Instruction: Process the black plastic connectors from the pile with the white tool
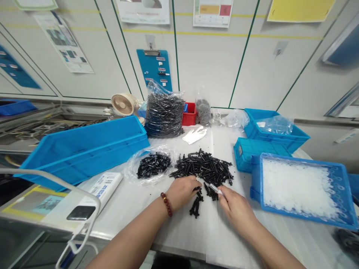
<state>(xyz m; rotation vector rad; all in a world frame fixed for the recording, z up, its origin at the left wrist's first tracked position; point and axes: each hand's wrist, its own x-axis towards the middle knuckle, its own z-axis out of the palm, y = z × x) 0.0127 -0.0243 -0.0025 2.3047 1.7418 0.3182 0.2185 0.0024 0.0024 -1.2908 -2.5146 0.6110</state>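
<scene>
My left hand point(183, 190), with a beaded bracelet on the wrist, is closed over black parts at the near edge of the loose heap. Its fingertips are partly hidden, but a small black rod-shaped part point(198, 189) shows at them. My right hand point(234, 205) grips a slim whitish tool point(215, 188), whose tip points up and left over a few black rods point(209, 191). A small group of black rods point(195, 207) lies between my hands, nearer to me. Beyond them spreads the large heap of black rod-shaped parts point(206, 166).
Left of the heap sits an open clear bag of black parts point(153, 164). A long blue bin point(89, 147) and a white box point(103, 190) stand further left. On the right is a blue tray point(304, 220) of white pieces. A full bag point(164, 114) and a white glove point(194, 135) lie behind.
</scene>
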